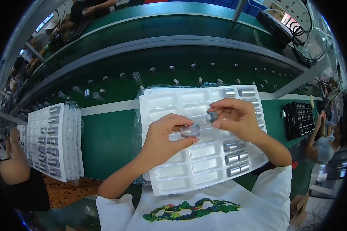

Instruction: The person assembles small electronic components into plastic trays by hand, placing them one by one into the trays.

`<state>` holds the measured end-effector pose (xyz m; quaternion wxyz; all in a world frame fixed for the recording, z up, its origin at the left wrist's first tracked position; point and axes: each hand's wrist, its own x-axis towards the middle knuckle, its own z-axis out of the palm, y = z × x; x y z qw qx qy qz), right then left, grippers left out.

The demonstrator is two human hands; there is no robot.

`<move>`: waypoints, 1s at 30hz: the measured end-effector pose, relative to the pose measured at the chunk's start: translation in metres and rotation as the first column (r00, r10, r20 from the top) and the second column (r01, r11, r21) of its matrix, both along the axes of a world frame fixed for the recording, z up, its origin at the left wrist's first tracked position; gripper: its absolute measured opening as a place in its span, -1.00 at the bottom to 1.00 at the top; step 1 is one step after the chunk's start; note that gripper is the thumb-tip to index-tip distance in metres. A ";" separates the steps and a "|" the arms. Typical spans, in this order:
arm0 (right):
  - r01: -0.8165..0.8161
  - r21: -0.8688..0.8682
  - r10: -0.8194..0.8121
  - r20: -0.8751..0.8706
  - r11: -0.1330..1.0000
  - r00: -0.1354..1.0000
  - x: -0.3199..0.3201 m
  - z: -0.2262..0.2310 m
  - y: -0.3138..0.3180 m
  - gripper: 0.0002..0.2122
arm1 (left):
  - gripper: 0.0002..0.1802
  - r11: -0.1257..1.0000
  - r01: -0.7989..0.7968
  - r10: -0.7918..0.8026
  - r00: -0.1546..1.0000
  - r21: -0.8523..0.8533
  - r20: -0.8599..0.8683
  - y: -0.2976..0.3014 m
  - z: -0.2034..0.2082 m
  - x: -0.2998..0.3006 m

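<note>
Over a white plastic tray (172, 185) with moulded pockets, my left hand (160, 138) pinches a silver metal cylinder (190, 131) between thumb and fingers, its round end facing right. Just to its right, my right hand (238, 120) grips a small grey and silver part (211, 117) with thumb and fingertips. A short gap separates the two pieces. More silver cylinders (237, 157) lie in pockets along the tray's right side, some hidden behind my right hand and wrist. The pockets at the left and middle hold nothing.
At left stands a stack of similar trays (74, 154) with cylinders on top. Beyond my tray, small parts (172, 67) and several cylinders (137, 77) stand along a green line. A black rack (299, 120) sits at right. Co-workers are on both sides; a metal post (300, 81) slants at right.
</note>
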<state>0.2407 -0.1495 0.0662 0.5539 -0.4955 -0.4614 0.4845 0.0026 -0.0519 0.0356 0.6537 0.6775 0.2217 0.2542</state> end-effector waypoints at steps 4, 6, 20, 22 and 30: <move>-0.208 0.300 0.010 0.548 0.931 0.836 -0.004 0.014 -0.006 -0.66 | -0.55 0.943 -0.045 0.041 0.999 0.330 0.020 -0.010 0.006 -0.002; -0.246 0.363 -0.040 0.626 0.899 0.779 -0.013 0.014 -0.006 -0.69 | -0.57 0.921 -0.070 0.049 0.997 0.384 0.065 -0.010 0.009 0.002; -0.375 0.383 -0.088 0.789 0.844 0.608 -0.028 0.004 0.004 -0.65 | -0.59 0.897 -0.133 0.043 0.976 0.421 0.215 0.008 -0.009 -0.002; -0.419 0.394 -0.105 0.818 0.818 0.566 -0.033 0.003 0.011 -0.64 | -0.58 0.890 -0.149 0.040 0.967 0.432 0.251 0.013 -0.011 -0.005; -0.465 0.309 -0.122 0.913 0.830 0.389 -0.055 0.006 0.036 -0.58 | -0.55 0.919 -0.266 0.179 0.939 0.291 0.293 0.028 -0.027 -0.008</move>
